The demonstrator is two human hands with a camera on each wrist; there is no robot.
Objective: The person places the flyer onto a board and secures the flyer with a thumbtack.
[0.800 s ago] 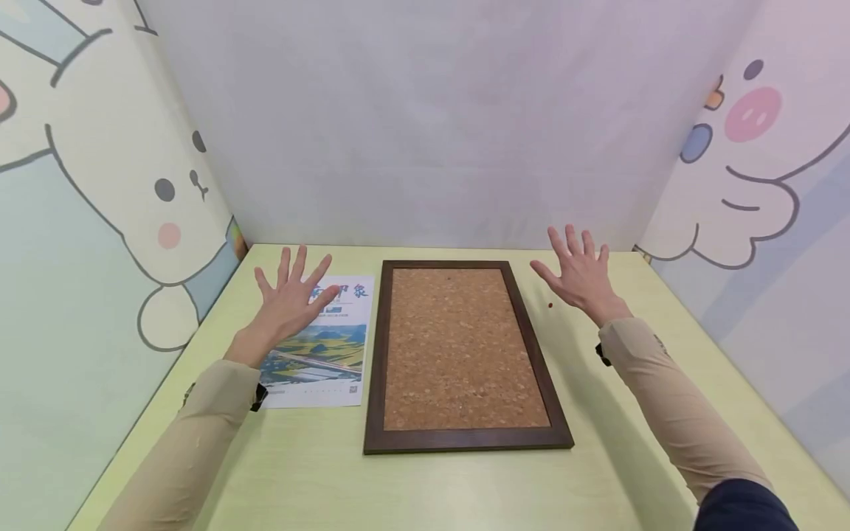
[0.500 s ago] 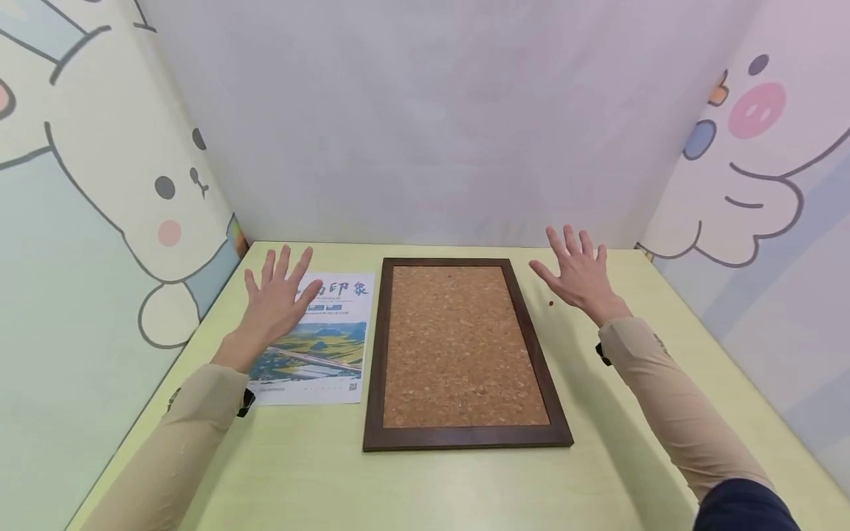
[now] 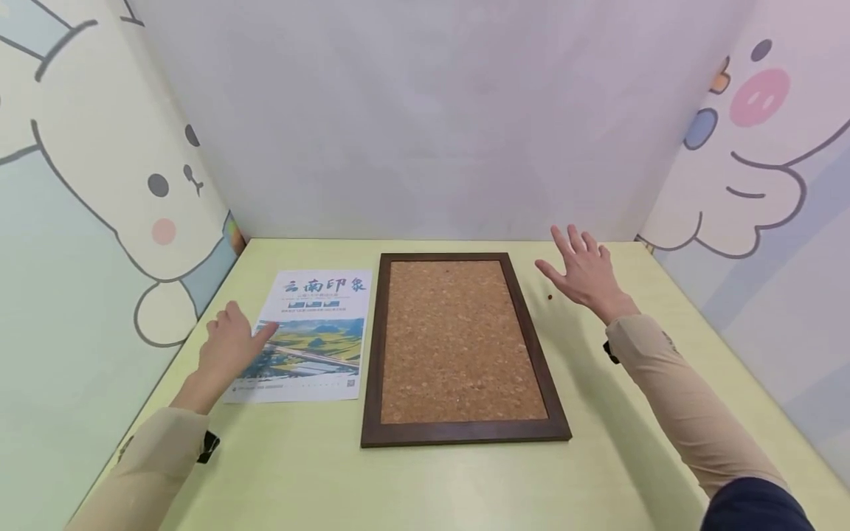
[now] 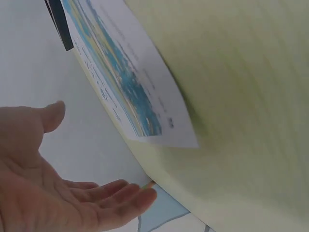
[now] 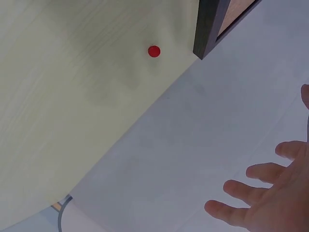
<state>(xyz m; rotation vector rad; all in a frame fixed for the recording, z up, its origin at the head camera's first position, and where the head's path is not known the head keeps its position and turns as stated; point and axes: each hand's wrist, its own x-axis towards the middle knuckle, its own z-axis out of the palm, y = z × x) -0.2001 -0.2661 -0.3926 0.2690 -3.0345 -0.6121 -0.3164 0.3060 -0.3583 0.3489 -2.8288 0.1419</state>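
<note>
A framed cork board (image 3: 461,343) with a dark brown wooden rim lies flat in the middle of the table. To its left is a printed poster (image 3: 319,339) with blue lettering and a landscape picture. My left hand (image 3: 229,346) hovers at the poster's left edge, thumb stretched over the picture in the head view; it holds nothing. Spread fingers mark my right hand (image 3: 587,276), raised to the right of the board and holding nothing. Below it on the table sits a small round red piece (image 5: 154,51), its kind unclear, which looks like a dark dot in the head view.
The pale yellow-green table (image 3: 425,487) runs back to a plain whitish wall (image 3: 425,125). Side walls with cartoon animals close it in at left and right. Beige sleeves cover both forearms, and a black strap piece (image 3: 208,447) shows at the left cuff.
My left hand has drawn back toward the lower left, uncovering the poster's lettering, and its fingers have become less spread. The right hand stays nearly where it was. The board has not moved.
</note>
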